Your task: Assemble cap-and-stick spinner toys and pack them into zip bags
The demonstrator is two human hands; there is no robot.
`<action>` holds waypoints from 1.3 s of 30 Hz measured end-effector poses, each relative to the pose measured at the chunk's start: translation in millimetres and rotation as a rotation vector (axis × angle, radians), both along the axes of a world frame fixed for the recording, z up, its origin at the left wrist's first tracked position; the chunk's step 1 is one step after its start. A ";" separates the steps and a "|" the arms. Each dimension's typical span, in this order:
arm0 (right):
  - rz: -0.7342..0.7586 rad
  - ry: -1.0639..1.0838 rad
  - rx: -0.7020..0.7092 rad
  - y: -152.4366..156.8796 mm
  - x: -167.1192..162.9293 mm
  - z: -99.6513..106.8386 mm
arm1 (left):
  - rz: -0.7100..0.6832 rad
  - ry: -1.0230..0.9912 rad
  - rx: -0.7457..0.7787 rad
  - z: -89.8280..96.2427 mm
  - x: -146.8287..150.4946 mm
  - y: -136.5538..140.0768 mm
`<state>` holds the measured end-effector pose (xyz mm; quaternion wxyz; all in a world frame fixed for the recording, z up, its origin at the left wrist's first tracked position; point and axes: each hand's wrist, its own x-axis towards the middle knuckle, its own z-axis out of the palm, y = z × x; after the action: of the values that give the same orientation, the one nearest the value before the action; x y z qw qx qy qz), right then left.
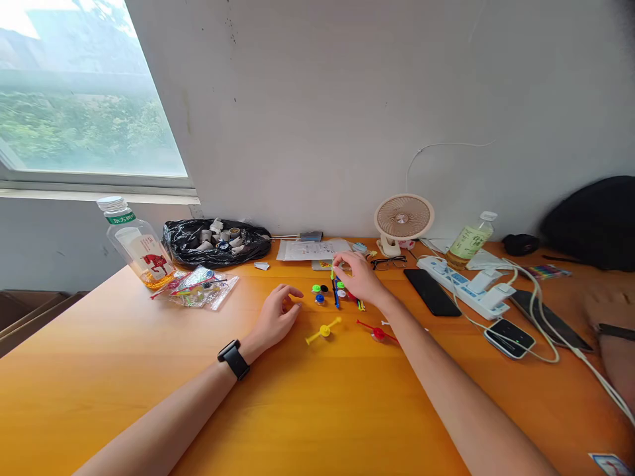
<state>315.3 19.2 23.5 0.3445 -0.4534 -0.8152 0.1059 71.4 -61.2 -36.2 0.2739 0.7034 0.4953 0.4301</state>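
My left hand [278, 315] rests on the table, its fingers loosely curved and apart, holding nothing. Farther forward, my right hand [361, 279] pinches a slim green plastic piece [333, 271], partly covered by the fingers. Beneath it lie blue sticks [337, 301] and other small coloured parts, some hidden by the hand. Small round pieces sit between the hands: a green one [316, 289], a black one [324, 289] and a blue one [320, 299]. Closer to me are a yellow stick with a round hub [325, 331] and a red one [378, 334].
Left stand a large bottle [143, 254], a clear bag of parts [206, 289] and a black plastic bag [218, 243]. Papers [312, 250] and a fan [403, 218] are at the wall. Right lie a phone [431, 292], a power strip [461, 287], cables and another person's arm [615, 357].
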 end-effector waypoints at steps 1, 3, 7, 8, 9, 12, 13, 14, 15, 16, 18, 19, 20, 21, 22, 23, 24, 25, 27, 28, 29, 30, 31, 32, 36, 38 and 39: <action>0.037 0.100 -0.050 1.0 1.5 1.0 | 0.002 0.000 -0.002 0.4 0.1 -0.3; 0.099 0.279 -0.180 1.4 2.5 2.5 | 0.005 0.002 -0.002 1.0 0.2 -0.7; 0.119 0.440 -0.371 -0.9 -1.9 0.8 | 0.001 0.005 0.007 1.1 0.2 -0.6; 0.100 0.433 -0.391 -1.4 -3.7 -1.0 | 0.000 0.004 0.007 1.0 0.2 -0.5; 0.077 0.399 -0.394 -2.0 -5.4 -3.3 | -0.001 0.004 0.007 0.8 0.3 -0.5; 0.000 0.130 -0.307 -3.4 -9.5 -12.5 | -0.003 0.009 0.007 0.4 0.4 -0.4; -0.021 0.013 -0.268 -3.9 -10.5 -16.1 | -0.004 0.012 0.008 0.2 0.4 -0.3; -0.036 -0.084 -0.236 -4.4 -11.4 -19.6 | -0.006 0.014 0.009 -0.1 0.5 -0.3; -0.047 -0.155 -0.216 -4.8 -12.3 -22.9 | -0.007 0.016 0.009 -0.4 0.5 -0.3; -0.054 -0.202 -0.208 -5.2 -13.1 -25.8 | -0.008 0.017 0.009 -0.7 0.5 -0.3; -0.063 -0.242 -0.214 -5.6 -14.6 -29.8 | -0.011 0.019 0.006 -1.2 0.5 -0.3; -0.065 -0.252 -0.219 -5.5 -15.0 -30.6 | -0.013 0.019 0.003 -1.3 0.5 -0.4; -0.069 -0.265 -0.223 -5.3 -15.3 -30.8 | -0.014 0.019 0.002 -1.4 0.6 -0.5; -0.076 -0.272 -0.227 -5.1 -15.2 -30.3 | -0.014 0.019 0.001 -1.4 0.7 -0.6; -0.085 -0.275 -0.229 -4.8 -14.8 -29.5 | -0.015 0.020 0.001 -1.2 0.7 -0.8; -0.094 -0.277 -0.228 -4.5 -14.2 -28.4 | -0.015 0.021 0.002 -1.0 0.8 -0.9; -0.106 -0.280 -0.225 -4.5 -13.3 -27.2 | -0.014 0.021 0.003 -0.7 0.8 -1.0; -0.116 -0.284 -0.220 -4.6 -12.5 -26.2 | -0.015 0.022 0.003 -0.5 0.9 -1.1; -0.132 -0.288 -0.204 -5.8 -11.2 -24.7 | -0.016 0.023 0.005 -0.1 1.0 -1.1; -0.135 -0.287 -0.193 -6.8 -11.0 -24.2 | -0.015 0.024 0.006 0.0 1.0 -1.0; -0.133 -0.285 -0.182 -7.9 -11.2 -23.7 | -0.015 0.026 0.007 0.1 1.1 -1.0; -0.126 -0.284 -0.170 -9.0 -11.8 -23.1 | -0.018 0.029 0.007 0.1 1.1 -0.9; -0.119 -0.288 -0.161 -9.8 -12.9 -22.4 | -0.018 0.031 0.008 0.1 1.1 -0.9; -0.113 -0.299 -0.160 -10.1 -14.3 -21.5 | -0.017 0.033 0.009 0.1 1.1 -0.9; -0.110 -0.363 -0.234 -3.4 -20.6 -17.5 | -0.015 0.038 0.017 0.3 1.1 -1.1; -0.101 -0.365 -0.268 3.6 -22.9 -16.4 | -0.016 0.037 0.015 0.6 1.2 -1.1; -0.094 -0.359 -0.277 7.0 -23.8 -16.3 | -0.017 0.034 0.012 0.7 1.2 -1.1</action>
<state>291.4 26.3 7.3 0.1332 -0.5452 -0.8192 0.1182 72.7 -62.3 -35.5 0.2648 0.7164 0.4912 0.4189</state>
